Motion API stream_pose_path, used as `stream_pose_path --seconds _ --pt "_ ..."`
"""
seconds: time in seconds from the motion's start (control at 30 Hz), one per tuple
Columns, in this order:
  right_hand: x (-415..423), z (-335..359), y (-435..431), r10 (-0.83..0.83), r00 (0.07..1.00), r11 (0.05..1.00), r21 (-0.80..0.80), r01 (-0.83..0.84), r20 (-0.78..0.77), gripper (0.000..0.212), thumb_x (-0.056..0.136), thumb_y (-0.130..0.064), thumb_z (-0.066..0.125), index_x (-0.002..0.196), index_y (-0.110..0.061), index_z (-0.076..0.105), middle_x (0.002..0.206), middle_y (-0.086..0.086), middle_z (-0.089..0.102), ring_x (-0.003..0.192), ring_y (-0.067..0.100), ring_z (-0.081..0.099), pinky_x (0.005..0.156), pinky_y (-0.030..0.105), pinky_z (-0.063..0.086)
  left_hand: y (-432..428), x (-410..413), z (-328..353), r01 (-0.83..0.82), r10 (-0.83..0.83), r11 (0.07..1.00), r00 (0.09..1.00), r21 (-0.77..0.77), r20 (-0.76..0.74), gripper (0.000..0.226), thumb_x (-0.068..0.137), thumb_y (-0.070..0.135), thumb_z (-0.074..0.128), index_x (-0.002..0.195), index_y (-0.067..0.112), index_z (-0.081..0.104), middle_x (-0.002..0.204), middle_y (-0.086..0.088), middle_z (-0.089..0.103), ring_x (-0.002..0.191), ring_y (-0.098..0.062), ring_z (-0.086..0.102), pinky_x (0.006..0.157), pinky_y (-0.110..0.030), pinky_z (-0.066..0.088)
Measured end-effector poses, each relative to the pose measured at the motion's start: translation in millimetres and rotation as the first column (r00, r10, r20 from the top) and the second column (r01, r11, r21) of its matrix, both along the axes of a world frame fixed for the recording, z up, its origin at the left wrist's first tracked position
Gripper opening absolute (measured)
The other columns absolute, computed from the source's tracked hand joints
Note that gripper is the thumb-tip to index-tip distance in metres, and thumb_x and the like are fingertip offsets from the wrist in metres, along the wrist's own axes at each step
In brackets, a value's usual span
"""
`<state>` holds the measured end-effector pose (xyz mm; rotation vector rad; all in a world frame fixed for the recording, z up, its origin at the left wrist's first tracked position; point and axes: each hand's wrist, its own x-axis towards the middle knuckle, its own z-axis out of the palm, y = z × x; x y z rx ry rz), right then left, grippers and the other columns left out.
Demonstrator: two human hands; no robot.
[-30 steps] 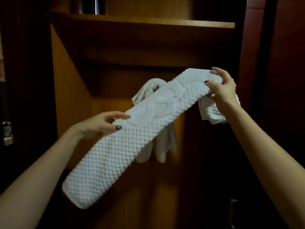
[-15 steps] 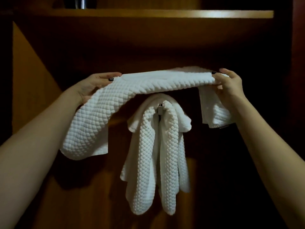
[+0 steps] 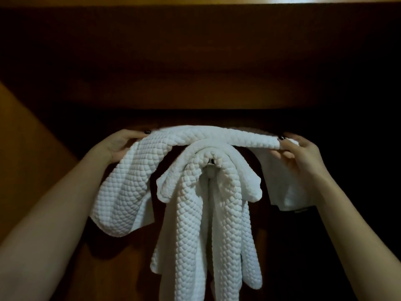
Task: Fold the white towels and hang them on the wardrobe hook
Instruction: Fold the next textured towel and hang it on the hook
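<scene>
Left hand [image 3: 118, 146] and right hand [image 3: 303, 158] each grip an end of the folded towel [image 3: 217, 135] over the hung towel [image 3: 195, 213].

- Left hand [image 3: 117, 146], left of the wardrobe hook [image 3: 211, 170]: glossy dark polish on the one nail that shows.
- Right hand [image 3: 301, 157], right of the hook: the same dark polish.
- Both forearms, below the hook: bare skin, unclothed.
</scene>
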<state>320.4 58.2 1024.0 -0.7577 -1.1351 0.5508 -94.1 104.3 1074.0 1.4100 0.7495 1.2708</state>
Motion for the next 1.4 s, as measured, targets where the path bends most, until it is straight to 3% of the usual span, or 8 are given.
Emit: stream_pose_path --seconds 0.3,0.47,0.6,0.8,0.97,1.13,1.27,1.4 --pt "-14.0 19.3 27.8 -0.002 1.000 1.000 0.005 0.002 -0.026 0.025 0.087 -0.011 0.066 0.110 -0.002 0.064 0.094 0.015 0.072 0.085 0.019 0.072 0.076 0.031 0.058 27.7 17.1 10.7 -0.274 0.284 0.947 0.958 0.165 -0.034 0.019 0.094 0.001 0.048 0.102 0.013 0.061 0.091 0.002 0.066 0.080 -0.010 0.065 0.066 -0.019 0.053" --pt "-8.5 -14.8 35.7 -0.016 0.993 0.998 -0.062 0.024 0.119 0.035 0.094 -0.023 0.064 0.118 0.001 0.056 0.107 0.015 0.066 0.094 0.027 0.069 0.080 0.041 0.060 43.4 10.5 -42.8 -0.053 0.043 0.991 0.996 -0.124 -0.080 0.037 0.077 0.009 0.062 0.114 0.005 0.065 0.102 -0.011 0.071 0.088 -0.020 0.070 0.087 -0.036 0.052" --pt "-17.2 -52.6 15.6 -0.078 0.954 0.993 -0.063 0.101 0.291 0.034 0.099 -0.034 0.052 0.124 -0.012 0.060 0.099 0.000 0.065 0.088 0.013 0.064 0.072 0.029 0.057 36.5 32.4 -63.3 -0.113 0.120 0.989 0.990 0.090 -0.069 0.033 0.090 0.003 0.053 0.122 0.002 0.058 0.111 -0.016 0.068 0.095 -0.021 0.068 0.077 -0.031 0.057" --pt "-32.6 -70.9 -3.1 0.020 0.905 0.985 -0.161 0.054 0.425 0.027 0.101 -0.024 0.050 0.121 -0.011 0.062 0.083 0.001 0.066 0.057 0.009 0.066 0.054 0.025 0.055 -8.4 55.8 -119.9 -0.455 0.566 0.643 0.825 0.616 0.018 0.027 0.094 0.005 0.054 0.117 0.020 0.053 0.112 0.010 0.058 0.103 0.006 0.055 0.090 -0.013 0.042" --pt "-31.6 -35.2 -14.4 -0.374 0.752 0.925 0.162 0.344 0.542 0.019 0.090 -0.030 0.066 0.106 -0.024 0.074 0.092 -0.023 0.068 0.088 -0.002 0.061 0.073 0.013 0.043 -20.6 64.3 -131.2 -0.393 0.555 0.592 0.832 0.703 -0.002 0.044 0.089 0.002 0.061 0.108 0.041 0.052 0.116 0.009 0.058 0.106 0.000 0.056 0.086 -0.010 0.043" --pt "-43.9 25.8 -17.0 -0.091 0.818 0.983 0.184 -0.018 0.567 0.020 0.097 -0.015 0.057 0.111 -0.022 0.070 0.104 -0.016 0.068 0.089 -0.013 0.061 0.072 0.007 0.047 -17.1 60.9 -103.0 -0.281 0.580 0.528 0.809 0.801 -0.098 0.066 0.087 0.005 0.065 0.109 0.064 0.046 0.113 0.037 0.055 0.109 0.015 0.051 0.084 -0.004 0.040" --pt "-60.4 39.0 1.2 0.001 0.584 0.994 0.061 -0.087 0.812 0.032 0.094 -0.010 0.059 0.105 -0.038 0.071 0.110 -0.024 0.067 0.104 -0.008 0.060 0.087 0.015 0.050 -9.3 58.4 -92.3 -0.227 0.656 0.451 0.740 0.863 -0.148 0.055 0.087 0.003 0.065 0.110 0.050 0.048 0.113 0.028 0.055 0.106 0.015 0.051 0.082 -0.001 0.038" --pt "-62.5 37.6 7.5 -0.050 0.559 0.986 0.129 -0.103 0.827 0.035 0.092 -0.011 0.063 0.105 -0.044 0.067 0.112 -0.027 0.065 0.110 -0.007 0.057 0.096 0.024 0.047 -3.1 54.9 -86.0 -0.184 0.701 0.343 0.703 0.921 -0.121 0.044 0.088 -0.003 0.054 0.113 0.033 0.053 0.112 0.006 0.061 0.097 0.004 0.056 0.081 -0.010 0.042"
